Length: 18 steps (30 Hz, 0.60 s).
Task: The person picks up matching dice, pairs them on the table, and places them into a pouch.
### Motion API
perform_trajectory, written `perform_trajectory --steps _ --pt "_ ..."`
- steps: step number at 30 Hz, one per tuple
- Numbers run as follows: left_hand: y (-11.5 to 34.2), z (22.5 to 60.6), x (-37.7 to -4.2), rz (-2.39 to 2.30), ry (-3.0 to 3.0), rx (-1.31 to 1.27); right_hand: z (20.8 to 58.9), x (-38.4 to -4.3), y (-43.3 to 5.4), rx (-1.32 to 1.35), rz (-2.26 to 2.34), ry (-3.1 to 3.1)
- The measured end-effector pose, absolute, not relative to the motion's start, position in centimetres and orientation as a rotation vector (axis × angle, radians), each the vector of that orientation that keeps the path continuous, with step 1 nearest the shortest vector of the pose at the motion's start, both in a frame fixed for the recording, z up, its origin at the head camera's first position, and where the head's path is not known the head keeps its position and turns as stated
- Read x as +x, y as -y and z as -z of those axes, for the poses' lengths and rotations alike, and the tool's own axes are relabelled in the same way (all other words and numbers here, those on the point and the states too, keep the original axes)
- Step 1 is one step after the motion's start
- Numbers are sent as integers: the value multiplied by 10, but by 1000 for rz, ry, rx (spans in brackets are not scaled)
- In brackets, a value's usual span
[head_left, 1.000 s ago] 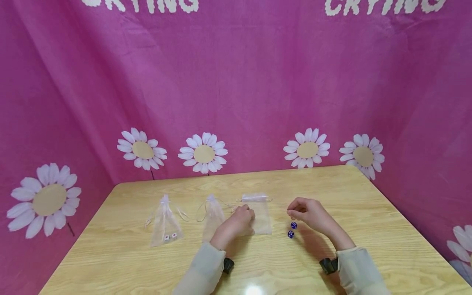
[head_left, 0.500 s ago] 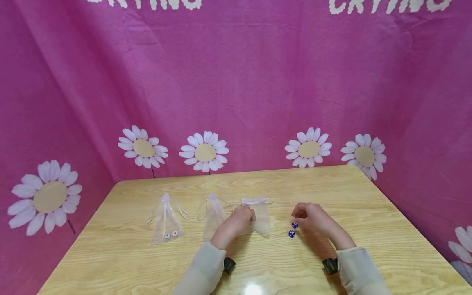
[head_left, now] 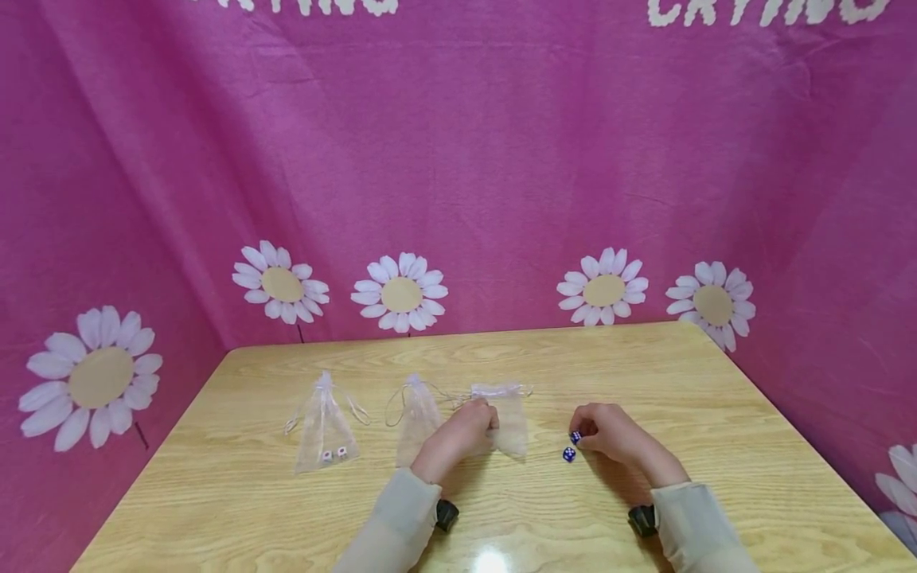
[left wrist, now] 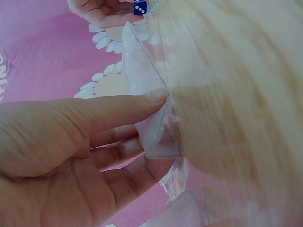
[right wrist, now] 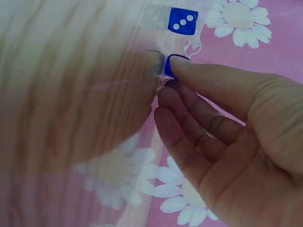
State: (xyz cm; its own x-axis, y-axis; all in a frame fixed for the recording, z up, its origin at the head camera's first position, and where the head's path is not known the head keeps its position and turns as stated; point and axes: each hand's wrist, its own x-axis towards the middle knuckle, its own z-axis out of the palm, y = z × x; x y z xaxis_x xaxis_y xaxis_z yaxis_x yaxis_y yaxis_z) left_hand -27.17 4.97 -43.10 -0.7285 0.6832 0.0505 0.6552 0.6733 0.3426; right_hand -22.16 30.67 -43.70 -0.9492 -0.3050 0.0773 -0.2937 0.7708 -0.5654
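Note:
My left hand [head_left: 462,436] pinches the lower left part of a sheer white organza bag [head_left: 512,426] lying flat on the table. In the left wrist view the thumb presses the bag's edge [left wrist: 154,123] against the fingers, lifting the cloth slightly. To the right, my right hand [head_left: 618,440] pinches a blue die [right wrist: 169,67] between thumb and fingers, mostly covered by the thumb in the right wrist view. The die seems still at table level. Just nearer to me sits a second blue die [head_left: 569,454] with white pips, touched by neither hand.
On the wooden table [head_left: 236,509], another organza bag [head_left: 417,418] lies left of the pinched one, partly behind my left hand. Farther left is a drawn-shut bag [head_left: 324,422] with two white dice [head_left: 334,454] inside. A pink flowered curtain [head_left: 487,175] borders the table.
My right hand has come down and slightly right onto the farther blue die and now pinches it. The left hand keeps its hold; the bag's lower edge has bunched a little.

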Motion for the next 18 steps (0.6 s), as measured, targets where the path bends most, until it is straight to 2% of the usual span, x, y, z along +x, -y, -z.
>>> perform_trajectory --steps 8,18 --pt "-50 431 -273 -527 -2766 1126 433 -223 -324 -319 1343 -2653" --pt "-48 432 -274 -524 -2772 1129 421 -220 -313 -469 1456 -2539"
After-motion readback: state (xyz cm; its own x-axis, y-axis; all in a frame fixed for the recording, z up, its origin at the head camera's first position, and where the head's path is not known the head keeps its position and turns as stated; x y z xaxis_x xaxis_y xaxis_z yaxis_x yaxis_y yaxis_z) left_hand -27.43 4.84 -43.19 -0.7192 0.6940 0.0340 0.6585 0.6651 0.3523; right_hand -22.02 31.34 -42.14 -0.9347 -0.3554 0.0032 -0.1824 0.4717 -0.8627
